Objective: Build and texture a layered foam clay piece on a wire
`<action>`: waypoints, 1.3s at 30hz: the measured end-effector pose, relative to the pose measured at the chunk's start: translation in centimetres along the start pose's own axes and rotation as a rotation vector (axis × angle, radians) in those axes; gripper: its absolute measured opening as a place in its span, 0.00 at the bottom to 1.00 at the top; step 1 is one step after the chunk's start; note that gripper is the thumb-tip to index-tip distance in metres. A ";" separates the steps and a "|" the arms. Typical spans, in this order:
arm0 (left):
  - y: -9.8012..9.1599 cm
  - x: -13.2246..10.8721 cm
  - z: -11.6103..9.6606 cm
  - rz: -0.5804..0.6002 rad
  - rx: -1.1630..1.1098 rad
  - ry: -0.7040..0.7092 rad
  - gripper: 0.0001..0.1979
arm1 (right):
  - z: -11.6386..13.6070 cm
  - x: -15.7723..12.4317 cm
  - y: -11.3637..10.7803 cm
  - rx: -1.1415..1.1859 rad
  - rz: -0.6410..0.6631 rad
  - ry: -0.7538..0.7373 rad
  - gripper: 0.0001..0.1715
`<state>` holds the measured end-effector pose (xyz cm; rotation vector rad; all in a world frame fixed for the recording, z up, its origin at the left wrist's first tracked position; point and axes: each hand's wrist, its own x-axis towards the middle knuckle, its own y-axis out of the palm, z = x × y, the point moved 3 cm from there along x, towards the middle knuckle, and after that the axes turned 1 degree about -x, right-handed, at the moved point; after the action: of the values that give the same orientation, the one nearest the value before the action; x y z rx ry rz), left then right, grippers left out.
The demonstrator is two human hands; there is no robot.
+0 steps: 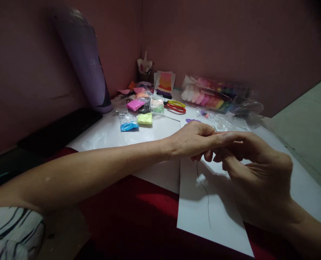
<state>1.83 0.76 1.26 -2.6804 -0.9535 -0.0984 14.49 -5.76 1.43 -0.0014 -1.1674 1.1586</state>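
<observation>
While both bare hands meet over the front edge of the white-covered table [155, 171], a thin, dark, thread-like strand [208, 198] hangs below them, over a plain white paper sheet [217, 231] jutting past that edge. Strand's slightly wavy, w/ a gentle bend near mid-length; upper part's hidden by fingers. L hand [195, 139]: fingers curled closed, strand gripped & running out underneath, thumb stretched twd the other hand. R hand [260, 162]: thumb & fingers bent, tips touching the L's; can't tell what, if anything, they pinch. Containers: small clear plastic packets twd the table's back L corner, incl. a bright blue packet [129, 125], a yellow-green packet [144, 119] just beside it & a hot-pink packet [135, 105] behind, each w/ one soft-looking lump. Along the back edge, R of centre, a long clear plastic bag [217, 92] w/ rows of pieces, approx. white thru pink to yellow & green. In the far corner, a dark round holder [146, 77] w/ upright white-ish implements [144, 66].
</observation>
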 end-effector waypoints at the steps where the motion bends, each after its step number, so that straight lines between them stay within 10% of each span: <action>1: 0.0 0.0 0.0 0.002 -0.002 0.001 0.27 | 0.0 0.0 0.0 0.003 -0.002 0.003 0.07; 39: 0.0 -0.1 0.2 -0.009 -0.026 0.002 0.27 | -0.2 0.1 0.1 0.010 0.062 0.051 0.08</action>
<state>1.77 0.77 1.01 -2.6999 -0.9701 -0.1160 14.57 -5.56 1.31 -0.0596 -1.1237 1.2119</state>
